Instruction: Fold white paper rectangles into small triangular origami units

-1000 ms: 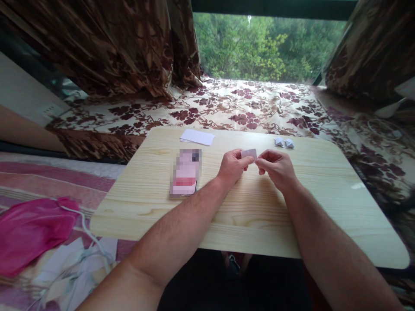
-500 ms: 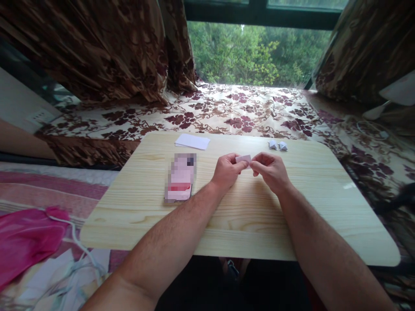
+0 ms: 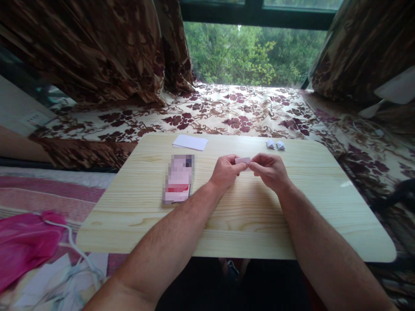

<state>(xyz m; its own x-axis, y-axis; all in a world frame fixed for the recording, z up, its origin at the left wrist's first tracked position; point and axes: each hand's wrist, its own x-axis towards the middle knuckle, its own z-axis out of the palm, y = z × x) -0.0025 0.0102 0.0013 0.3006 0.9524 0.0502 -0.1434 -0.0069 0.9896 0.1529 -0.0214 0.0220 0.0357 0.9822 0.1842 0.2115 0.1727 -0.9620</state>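
Note:
Both of my hands meet over the middle of a pale wooden table (image 3: pixel 246 224). My left hand (image 3: pixel 226 171) and my right hand (image 3: pixel 269 170) each pinch one end of a small folded piece of white paper (image 3: pixel 242 160), held just above the tabletop. Most of the paper is hidden behind my fingers. Two small folded paper shapes (image 3: pixel 275 145) lie on the table beyond my right hand. A small stack of white paper sheets (image 3: pixel 190 142) rests near the far left edge.
A phone (image 3: pixel 178 179) lies flat on the table left of my left hand. A floral cloth (image 3: pixel 233 110) covers the ledge behind the table, with curtains at both sides of a window. A pink cloth (image 3: pixel 26 242) and white cables lie at the lower left.
The folded paper shows less than before as my fingers have closed further over it. The view has shifted slightly; both hands remain together at the table's middle.

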